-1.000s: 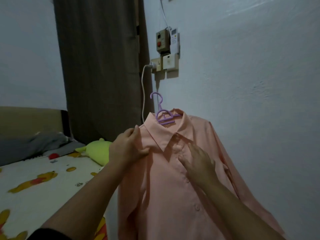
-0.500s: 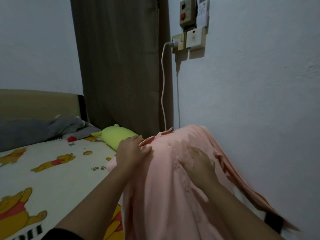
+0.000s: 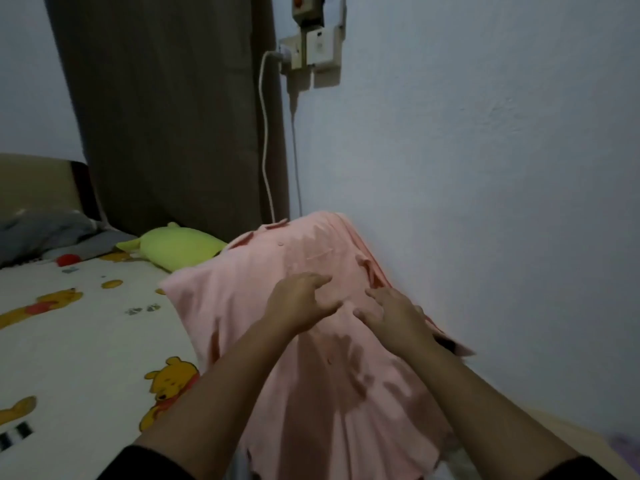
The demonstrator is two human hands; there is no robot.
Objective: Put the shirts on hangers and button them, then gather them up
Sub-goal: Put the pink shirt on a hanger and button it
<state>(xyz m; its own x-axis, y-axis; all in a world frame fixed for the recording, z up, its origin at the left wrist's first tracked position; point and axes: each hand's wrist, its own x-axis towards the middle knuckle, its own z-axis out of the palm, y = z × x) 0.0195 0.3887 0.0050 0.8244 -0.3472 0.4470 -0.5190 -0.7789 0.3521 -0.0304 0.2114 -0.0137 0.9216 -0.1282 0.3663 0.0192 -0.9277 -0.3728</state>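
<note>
Shirt [image 3: 277, 299], pale pink, lies buttoned-front up along the bed [image 3: 79, 337], next to the wall [image 3: 485, 168], its collar end toward the green pillow [image 3: 173, 245]. Both hands rest on its chest area, close together either side of the button placket. Left hand [image 3: 299, 304] lies with fingers loosely bent, tips touching the cloth and grasping nothing. Right hand [image 3: 391, 315] likewise presses down with relaxed fingers, holding nothing. A white cable [image 3: 265, 140] hangs from the wall socket.
</note>
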